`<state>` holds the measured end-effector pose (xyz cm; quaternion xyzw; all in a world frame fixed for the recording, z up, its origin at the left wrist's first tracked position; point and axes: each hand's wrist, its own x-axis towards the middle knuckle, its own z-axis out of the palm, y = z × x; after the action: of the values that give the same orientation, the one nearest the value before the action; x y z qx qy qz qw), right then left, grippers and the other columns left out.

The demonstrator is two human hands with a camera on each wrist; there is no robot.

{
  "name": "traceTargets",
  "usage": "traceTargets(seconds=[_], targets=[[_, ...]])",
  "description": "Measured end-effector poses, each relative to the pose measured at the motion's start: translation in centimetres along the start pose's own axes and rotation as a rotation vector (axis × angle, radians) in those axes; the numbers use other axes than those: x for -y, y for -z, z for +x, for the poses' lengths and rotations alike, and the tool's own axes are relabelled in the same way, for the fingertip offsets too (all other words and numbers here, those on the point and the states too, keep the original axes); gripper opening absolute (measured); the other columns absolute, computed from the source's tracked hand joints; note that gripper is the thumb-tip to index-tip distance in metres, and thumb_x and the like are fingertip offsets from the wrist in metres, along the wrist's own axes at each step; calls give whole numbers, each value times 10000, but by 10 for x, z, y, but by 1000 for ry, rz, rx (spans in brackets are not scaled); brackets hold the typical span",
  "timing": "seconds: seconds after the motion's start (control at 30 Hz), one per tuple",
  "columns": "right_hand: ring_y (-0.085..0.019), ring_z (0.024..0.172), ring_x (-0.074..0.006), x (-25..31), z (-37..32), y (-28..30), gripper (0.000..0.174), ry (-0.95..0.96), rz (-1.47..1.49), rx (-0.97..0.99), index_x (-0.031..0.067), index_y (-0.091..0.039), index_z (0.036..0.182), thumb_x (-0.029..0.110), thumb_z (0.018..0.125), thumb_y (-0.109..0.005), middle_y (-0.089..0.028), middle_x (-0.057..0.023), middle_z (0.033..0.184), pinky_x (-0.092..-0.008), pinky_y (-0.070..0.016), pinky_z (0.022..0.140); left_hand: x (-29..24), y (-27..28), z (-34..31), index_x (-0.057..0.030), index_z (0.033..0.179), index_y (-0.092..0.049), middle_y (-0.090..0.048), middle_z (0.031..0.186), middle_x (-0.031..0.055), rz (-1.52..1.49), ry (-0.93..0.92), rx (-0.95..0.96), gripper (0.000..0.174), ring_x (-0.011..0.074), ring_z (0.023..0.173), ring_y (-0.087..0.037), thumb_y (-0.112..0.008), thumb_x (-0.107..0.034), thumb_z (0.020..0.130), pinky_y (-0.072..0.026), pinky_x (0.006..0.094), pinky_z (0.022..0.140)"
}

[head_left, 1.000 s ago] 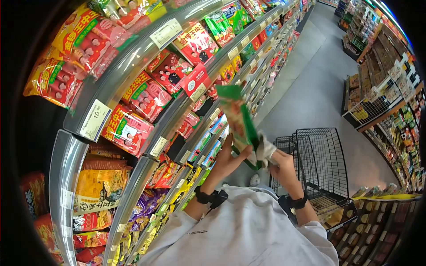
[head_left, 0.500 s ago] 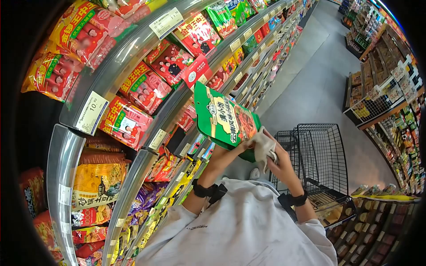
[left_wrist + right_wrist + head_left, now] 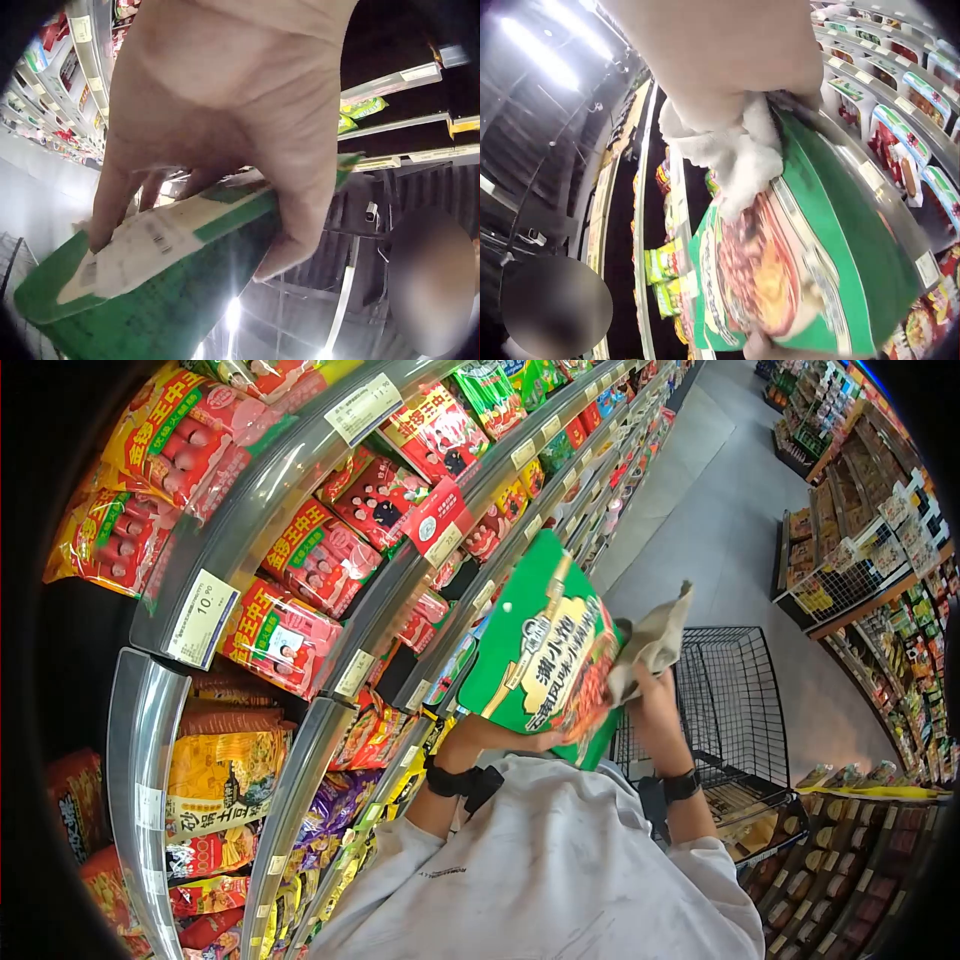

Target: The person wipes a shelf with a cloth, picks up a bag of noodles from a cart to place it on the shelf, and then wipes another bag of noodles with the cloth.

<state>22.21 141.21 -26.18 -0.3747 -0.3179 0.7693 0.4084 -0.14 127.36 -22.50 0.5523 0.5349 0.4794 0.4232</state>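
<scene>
A green food box (image 3: 525,660) with a cream label and a picture of food is held tilted in front of the shirt. My left hand (image 3: 500,736) grips it from below. In the left wrist view, the thumb and fingers of the left hand (image 3: 225,97) span the box's narrow side (image 3: 150,247), which carries a barcode. My right hand (image 3: 655,715) holds a crumpled greyish-white cloth (image 3: 655,645) at the box's right edge. From the right wrist view, the cloth (image 3: 739,157) bunches under the hand and lies against the printed face (image 3: 765,262).
Shelves on the left hold red sausage packs (image 3: 325,555) and yellow noodle bags (image 3: 225,770), with price tags (image 3: 203,618) along their edges. A black wire shopping cart (image 3: 735,705) stands at the right. Beyond it, the grey aisle floor (image 3: 660,555) runs between the shelves and wooden display racks (image 3: 850,550).
The box has turned from edge-on to face-up and then tilted more upright, moving slightly right. The right hand with the cloth has shifted to the box's right edge, and the cloth's end now sticks up.
</scene>
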Motion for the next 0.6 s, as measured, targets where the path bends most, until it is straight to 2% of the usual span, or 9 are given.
traceTargets(seconds=[0.07,0.1,0.13,0.2,0.23,0.33,0.47,0.53,0.6], targets=[[-665,1120,-171,20,1,0,300,51,-33,37,14,-579,1324,65,1028,-595,-674,-59,1241,-345,-554,927,-8,2,-2,-26,1516,-461,-548,1491,117,9,-26,78,911,191,1341,-518,-912,-348,793,-427,367,1156],[-660,1149,-173,23,2,6,331,69,-61,72,4,-577,1351,66,1027,-607,-671,-70,1276,-341,-548,945,-19,-2,-3,1,1522,-458,-560,1473,105,-280,164,28,891,181,1348,-503,-900,-302,810,-419,365,1156],[-655,1177,-175,26,3,10,363,87,-89,107,-5,-575,1379,68,1026,-619,-669,-80,1311,-336,-542,963,-28,-4,2,15,1537,-436,-543,1496,104,-488,184,17,818,194,1371,-490,-842,-274,888,-418,371,1154],[-651,1187,-173,29,0,9,373,98,-130,132,-7,-578,1383,80,1025,-638,-668,-81,1321,-332,-531,980,-15,-6,10,13,1532,-444,-547,1492,104,-504,105,-90,648,186,1356,-514,-711,-278,1018,-433,365,1137],[-647,1197,-170,31,-3,9,385,116,-168,152,-8,-582,1388,91,1024,-656,-668,-82,1331,-328,-521,997,-15,-7,13,13,1532,-444,-547,1492,104,-506,111,-87,648,186,1356,-514,-711,-278,1018,-433,365,1137],[-641,1198,-170,35,-9,6,386,114,-186,208,-12,-595,1371,125,1022,-685,-675,-73,1314,-337,-507,1025,-16,-10,19,5,1514,-466,-562,1479,94,-706,172,-319,516,163,1328,-550,-538,-320,1120,-458,337,1111],[-633,1204,-173,35,-13,11,426,96,-219,217,-9,-561,1406,140,1027,-684,-659,-74,1342,-345,-498,1044,-33,-9,14,-14,1520,-463,-563,1480,88,-725,207,-351,526,161,1330,-558,-535,-345,1118,-456,326,1109],[-593,1268,-181,33,-17,22,487,-22,-123,45,-3,-487,1475,171,1051,-650,-604,-90,1421,-355,-477,1077,-30,-9,13,-22,1522,-461,-564,1480,83,-738,215,-381,526,156,1332,-559,-532,-352,1119,-457,322,1105],[-548,1328,-198,24,-11,52,530,-9,-132,92,10,-400,1544,198,1083,-584,-542,-99,1489,-368,-450,1114,-15,-5,14,-35,1529,-455,-566,1476,69,-822,171,-358,523,145,1336,-556,-535,-349,1118,-458,319,1099]])
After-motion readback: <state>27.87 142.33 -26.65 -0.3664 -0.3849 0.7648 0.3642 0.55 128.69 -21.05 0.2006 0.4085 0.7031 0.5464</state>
